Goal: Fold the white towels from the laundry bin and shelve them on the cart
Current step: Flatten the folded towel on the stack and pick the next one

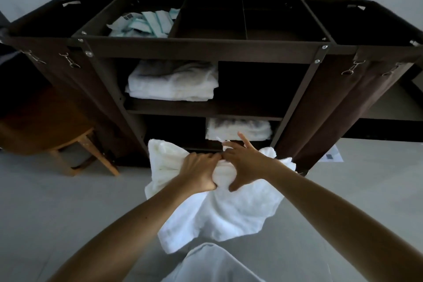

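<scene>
I hold a white towel (219,210) in front of the dark brown cart (206,49). It is bunched at the top and hangs loose below my hands. My left hand (200,173) grips the bunched top from the left. My right hand (245,163) holds the same bunch from the right, thumb under it and index finger pointing up. One stack of folded white towels (171,82) lies on the left of the cart's upper shelf. A smaller folded stack (239,129) lies on the right of the lower shelf, just behind my right hand.
The cart's top tray holds white and teal packets (144,24) in its left compartment. Dark fabric bags (338,98) hang on both sides of the cart. A wooden stool (84,155) stands at the left. A paper sheet (330,155) lies on the grey floor at the right.
</scene>
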